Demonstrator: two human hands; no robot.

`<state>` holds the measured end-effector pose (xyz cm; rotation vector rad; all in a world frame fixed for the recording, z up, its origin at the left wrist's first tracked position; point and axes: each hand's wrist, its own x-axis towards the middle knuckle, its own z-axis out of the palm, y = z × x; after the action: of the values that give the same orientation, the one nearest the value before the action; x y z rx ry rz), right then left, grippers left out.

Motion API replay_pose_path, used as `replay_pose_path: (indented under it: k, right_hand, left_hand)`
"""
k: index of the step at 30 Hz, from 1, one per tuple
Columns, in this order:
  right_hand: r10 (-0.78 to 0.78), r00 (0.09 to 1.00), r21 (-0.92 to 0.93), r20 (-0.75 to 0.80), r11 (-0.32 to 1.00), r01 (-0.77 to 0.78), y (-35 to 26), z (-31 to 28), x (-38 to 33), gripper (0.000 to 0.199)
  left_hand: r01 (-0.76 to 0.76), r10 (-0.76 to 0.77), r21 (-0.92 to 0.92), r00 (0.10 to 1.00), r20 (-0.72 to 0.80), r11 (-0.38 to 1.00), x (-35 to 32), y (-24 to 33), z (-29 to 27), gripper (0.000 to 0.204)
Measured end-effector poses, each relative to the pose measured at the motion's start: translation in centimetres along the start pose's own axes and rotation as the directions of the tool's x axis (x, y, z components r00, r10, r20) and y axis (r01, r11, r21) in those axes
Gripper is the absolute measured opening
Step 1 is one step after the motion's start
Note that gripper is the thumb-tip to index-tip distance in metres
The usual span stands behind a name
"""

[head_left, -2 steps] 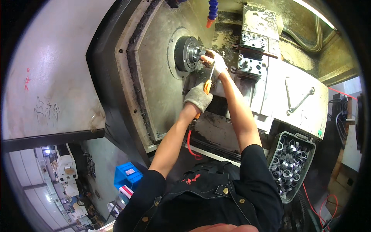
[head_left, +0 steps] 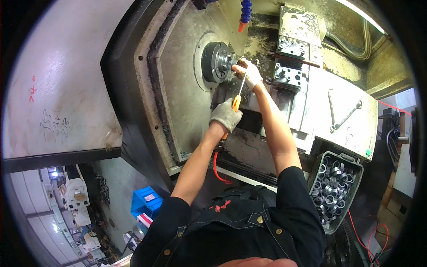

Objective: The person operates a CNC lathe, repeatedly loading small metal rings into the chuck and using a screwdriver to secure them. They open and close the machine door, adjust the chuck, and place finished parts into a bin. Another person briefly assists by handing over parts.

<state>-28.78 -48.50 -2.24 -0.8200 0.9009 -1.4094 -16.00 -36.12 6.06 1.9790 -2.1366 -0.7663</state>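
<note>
My gloved left hand is wrapped round an orange air blow gun, whose thin metal nozzle points up toward my right hand. A red hose hangs from the gun's lower end. My right hand, also gloved, has its fingers closed on a metal ring, just right of the lathe chuck. The fingers partly cover the ring. Whether it touches the chuck's central fitting, I cannot tell.
A bin full of metal rings stands at the lower right. Two wrenches lie on the machine's light cover. Tool blocks sit right of my right hand. A blue coolant nozzle hangs above. A blue crate is at the lower left.
My left hand has shifted slightly left and toward me with the air blow gun. The right hand has barely moved and still grips the ring.
</note>
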Motion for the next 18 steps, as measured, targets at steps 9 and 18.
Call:
replay_pose_path:
  k: [9, 18]
  right_hand:
    - [0.179, 0.981, 0.656, -0.072, 0.750, -0.089, 3.6, -2.3, -0.9, 0.027]
    - [0.200, 0.979, 0.452, 0.049, 0.869, -0.200, 1.2, 0.6, -3.7, 0.022]
  left_hand:
    - [0.031, -0.031, -0.033, 0.999, -0.012, 0.999, -2.1, -1.0, 0.4, 0.026]
    - [0.150, -0.152, -0.129, 0.988, -0.013, 0.980, -3.3, -4.2, -0.6, 0.028]
